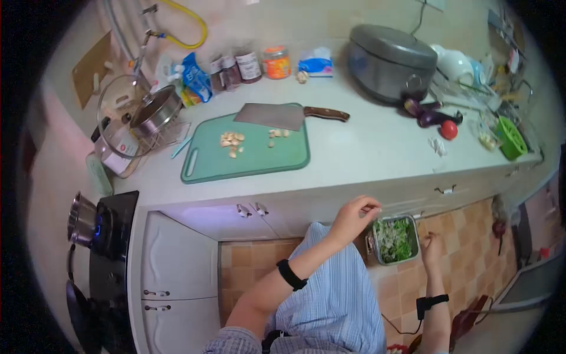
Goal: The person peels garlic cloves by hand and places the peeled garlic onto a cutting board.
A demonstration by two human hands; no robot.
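Over the left edge of a bin of green vegetable scraps, my left hand has its fingers bent together in a pinch. Whatever may be between the fingertips is too small to name. To the right of the bin, my right hand is closed with curled fingers; its contents, if any, are hidden. On the counter, a green cutting board carries peeled garlic cloves and a cleaver lying across its far edge.
A rice cooker, eggplants, a tomato and a green basket stand at the right. Jars line the wall. On the left, a pot sits by the stove. Cabinet doors front the counter.
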